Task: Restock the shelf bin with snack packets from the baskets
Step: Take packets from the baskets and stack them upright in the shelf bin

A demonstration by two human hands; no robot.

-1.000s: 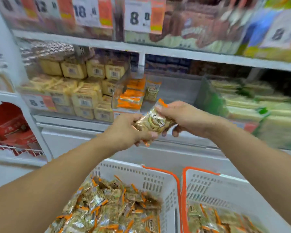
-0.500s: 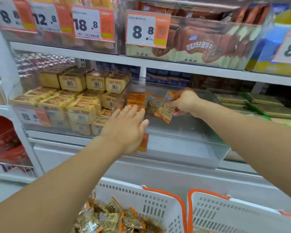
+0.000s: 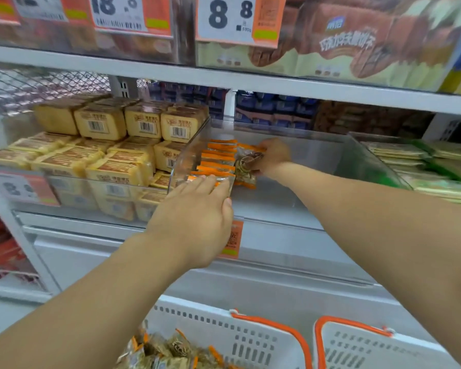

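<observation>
A clear plastic shelf bin point(image 3: 317, 209) sits on the middle shelf. A row of orange-edged snack packets point(image 3: 218, 158) stands along its left wall. My right hand point(image 3: 273, 155) reaches deep into the bin and grips a gold snack packet point(image 3: 246, 165) beside that row. My left hand point(image 3: 197, 214) lies flat with straight fingers, its fingertips touching the front packet of the row. Below, a white basket point(image 3: 240, 339) with orange handles holds several gold packets point(image 3: 168, 352). A second white basket point(image 3: 370, 350) stands to its right.
Yellow boxed snacks point(image 3: 104, 155) fill the bin to the left. Green packs point(image 3: 437, 163) fill the one on the right. Price tags point(image 3: 234, 20) hang from the upper shelf edge, which juts out above the bin. An orange tag point(image 3: 233, 239) sticks to the bin's front.
My right hand has pushed the gold packet deeper into the bin, against the row. My left hand has moved forward onto the row's front packet. The view has moved closer to the shelf.
</observation>
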